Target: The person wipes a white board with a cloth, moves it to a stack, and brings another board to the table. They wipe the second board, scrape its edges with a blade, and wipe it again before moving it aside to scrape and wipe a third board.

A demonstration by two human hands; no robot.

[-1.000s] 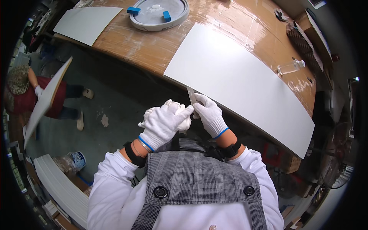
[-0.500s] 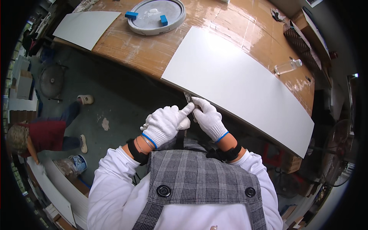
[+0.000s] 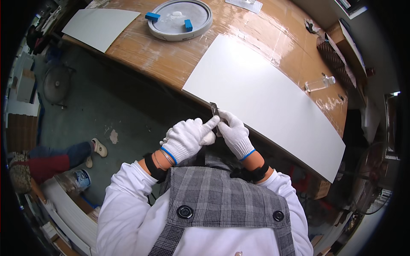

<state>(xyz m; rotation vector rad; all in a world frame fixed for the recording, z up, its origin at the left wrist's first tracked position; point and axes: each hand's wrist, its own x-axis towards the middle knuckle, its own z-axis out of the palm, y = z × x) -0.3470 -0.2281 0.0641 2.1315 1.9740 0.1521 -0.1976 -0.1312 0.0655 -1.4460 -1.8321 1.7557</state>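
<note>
Both hands wear white knit gloves with blue cuffs and meet in front of my chest, just off the table's near edge. Between them is a small, narrow tool with a flat grey metal end (image 3: pixel 214 108), tilted toward the table; its lower part is hidden by fingers. My right hand (image 3: pixel 235 133) is closed around it. My left hand (image 3: pixel 187 135) is curled, its index finger pressed along the tool and the other fingers partly hidden. Just beyond the tool lies a large white panel (image 3: pixel 265 106), flat on the table and reaching its near edge.
The brown, film-covered table (image 3: pixel 149 64) carries a round grey lid (image 3: pixel 177 19) with two blue blocks (image 3: pixel 188 25), another white panel (image 3: pixel 100 27) and a clear bottle (image 3: pixel 319 83). At lower left, a co-worker in red (image 3: pixel 49 166) bends beside a bucket (image 3: pixel 77 181). A fan (image 3: pixel 57 84) stands left.
My hands keep their hold on the tool, which has tipped slightly so its end shows over the white panel's edge. The co-worker at the left has shifted lower and bent further. The view has moved slightly.
</note>
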